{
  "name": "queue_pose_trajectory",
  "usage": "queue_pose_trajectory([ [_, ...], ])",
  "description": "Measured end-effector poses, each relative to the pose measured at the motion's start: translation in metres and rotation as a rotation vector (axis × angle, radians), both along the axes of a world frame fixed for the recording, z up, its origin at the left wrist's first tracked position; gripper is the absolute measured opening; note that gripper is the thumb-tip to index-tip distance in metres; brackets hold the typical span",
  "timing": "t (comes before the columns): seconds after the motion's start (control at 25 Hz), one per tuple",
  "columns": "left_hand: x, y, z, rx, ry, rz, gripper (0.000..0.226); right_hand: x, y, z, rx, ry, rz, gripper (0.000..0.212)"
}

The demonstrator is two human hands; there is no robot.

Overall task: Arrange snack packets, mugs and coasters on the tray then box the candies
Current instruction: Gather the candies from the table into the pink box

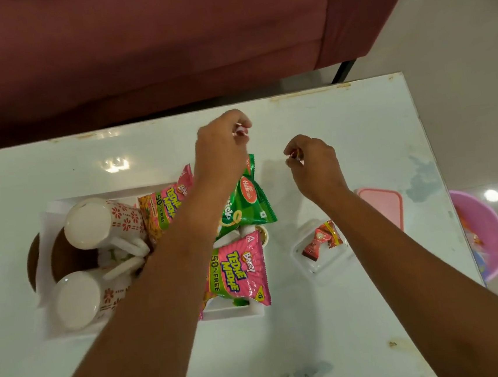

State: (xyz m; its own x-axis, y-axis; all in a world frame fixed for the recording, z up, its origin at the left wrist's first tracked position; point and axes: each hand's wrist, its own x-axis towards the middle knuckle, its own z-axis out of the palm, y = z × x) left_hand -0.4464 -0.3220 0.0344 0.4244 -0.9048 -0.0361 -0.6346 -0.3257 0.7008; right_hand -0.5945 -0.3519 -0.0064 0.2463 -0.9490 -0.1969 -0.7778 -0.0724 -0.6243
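white plastic tray (232, 313) looks loaded with floral mugs (99, 224), brown coasters (66, 257), foil snack packets (237, 268); beyond the tray, left grip (222, 148) and right grip (312, 164) each pinch a wrapped candy (240, 132) not yet boxed.

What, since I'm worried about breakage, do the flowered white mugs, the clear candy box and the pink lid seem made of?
White mugs with red flowers: likely glazed ceramic; thick walls and a smooth, glossy sheen.
Clear square candy box: probably thin plastic; it is see-through with soft rounded corners.
Flat pink lid: plastic by its look; matte, uniform colour, moulded raised rim.
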Motion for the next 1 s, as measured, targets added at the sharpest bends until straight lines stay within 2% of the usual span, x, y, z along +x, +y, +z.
queue_pose_trajectory([
  [0.12, -0.057, 0.044, 0.021, 0.046, 0.213, -0.024, 0.017, -0.024, 0.019, 0.021, -0.009, -0.025, -0.114, 0.022],
  [0.2, -0.081, 0.072, 0.02, 0.061, 0.29, -0.011, 0.016, -0.045, 0.043, 0.033, -0.021, -0.026, -0.183, 0.029],
  [0.36, -0.108, 0.106, 0.001, 0.183, 0.221, -0.043, 0.012, -0.072, 0.1, 0.036, -0.021, 0.085, -0.292, 0.028],
  [0.52, -0.117, 0.116, -0.001, 0.303, 0.119, -0.185, 0.015, -0.076, 0.132, 0.022, -0.017, 0.213, -0.25, 0.032],
  [0.64, -0.116, 0.117, 0.003, 0.326, 0.069, -0.206, 0.021, -0.081, 0.134, 0.021, -0.012, 0.174, -0.28, 0.031],
  [0.8, -0.118, 0.126, -0.001, 0.273, -0.084, -0.248, 0.034, -0.101, 0.13, 0.018, 0.006, 0.1, -0.455, 0.031],
  [0.88, -0.122, 0.128, -0.006, 0.296, -0.09, -0.319, 0.039, -0.111, 0.124, 0.008, 0.006, 0.175, -0.472, 0.037],
  [1.0, -0.13, 0.129, -0.012, 0.45, -0.092, -0.39, 0.048, -0.119, 0.114, -0.009, 0.095, 0.357, -0.342, 0.047],
])
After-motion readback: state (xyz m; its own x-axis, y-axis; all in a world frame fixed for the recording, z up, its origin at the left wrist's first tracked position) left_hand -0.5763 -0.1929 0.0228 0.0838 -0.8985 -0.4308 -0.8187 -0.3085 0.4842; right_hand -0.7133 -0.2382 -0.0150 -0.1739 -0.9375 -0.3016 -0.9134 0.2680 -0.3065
